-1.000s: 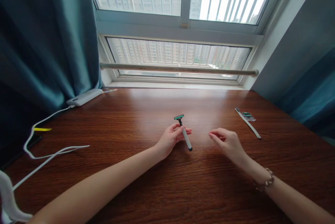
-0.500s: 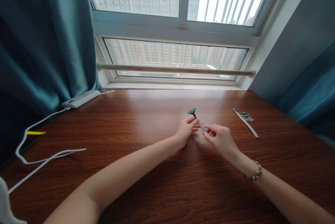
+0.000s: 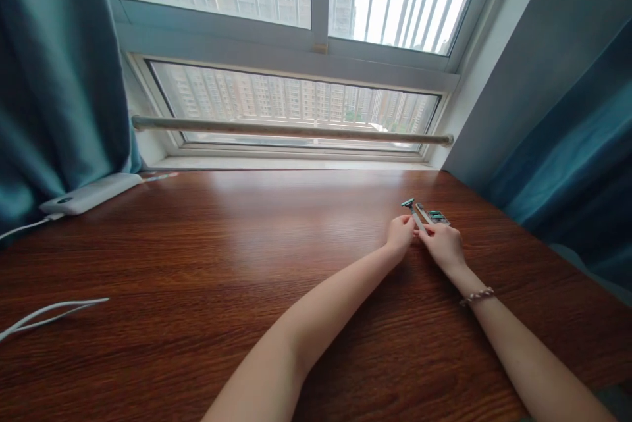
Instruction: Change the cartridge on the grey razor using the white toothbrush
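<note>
A razor (image 3: 418,220) with a grey handle and a dark head with a green strip is held up over the table, its head pointing to the far left. The fingers of my left hand (image 3: 401,235) are closed at the handle, just below the head. My right hand (image 3: 444,247), a beaded bracelet on its wrist, pinches the handle's lower end. Just right of the razor lies a pale, slim handle (image 3: 422,212), mostly covered by my right hand. Beside that, a small clear case (image 3: 438,216) with green-striped pieces shows behind my right knuckles.
The brown wooden table (image 3: 207,244) runs up to the window ledge. A white power strip (image 3: 93,193) lies at its far left edge, near the blue curtain (image 3: 59,66). White cable (image 3: 54,310) loops over the left side. A rail (image 3: 286,130) crosses the window.
Both hands have carried the razor rightwards, close to the pale handle and clear case, and my right hand now covers part of them. The camera has turned right.
</note>
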A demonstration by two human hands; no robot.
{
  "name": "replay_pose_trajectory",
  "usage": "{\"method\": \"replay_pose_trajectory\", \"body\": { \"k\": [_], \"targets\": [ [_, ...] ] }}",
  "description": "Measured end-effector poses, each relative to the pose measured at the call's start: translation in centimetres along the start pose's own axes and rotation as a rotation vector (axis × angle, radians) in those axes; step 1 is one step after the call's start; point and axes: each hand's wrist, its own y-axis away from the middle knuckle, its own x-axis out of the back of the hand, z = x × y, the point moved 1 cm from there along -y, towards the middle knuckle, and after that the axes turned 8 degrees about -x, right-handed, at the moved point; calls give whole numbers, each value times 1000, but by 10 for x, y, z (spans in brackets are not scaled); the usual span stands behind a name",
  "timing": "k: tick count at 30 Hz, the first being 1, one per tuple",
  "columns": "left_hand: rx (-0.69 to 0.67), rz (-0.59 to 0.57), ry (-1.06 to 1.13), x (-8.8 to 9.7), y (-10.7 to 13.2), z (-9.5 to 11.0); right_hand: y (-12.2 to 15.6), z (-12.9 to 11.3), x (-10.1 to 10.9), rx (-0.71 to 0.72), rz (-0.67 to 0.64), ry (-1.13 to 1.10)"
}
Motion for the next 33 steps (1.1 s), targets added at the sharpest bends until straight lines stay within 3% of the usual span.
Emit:
{"method": "replay_pose_trajectory", "body": {
  "k": [4, 9, 16, 33],
  "targets": [
    [9, -188, -34, 9, 6, 1, -1, 4, 3, -17, -24, 43],
    [-46, -304, -158, 13, 12, -1, -1, 4, 2, -53, -58, 90],
    [-125, -371, -355, 10, 17, -2, 0, 5, 0, -81, -94, 123],
    [-175, -502, -817, 6, 33, 28, 2, 5, -2, -122, -141, 206]
  ]
}}
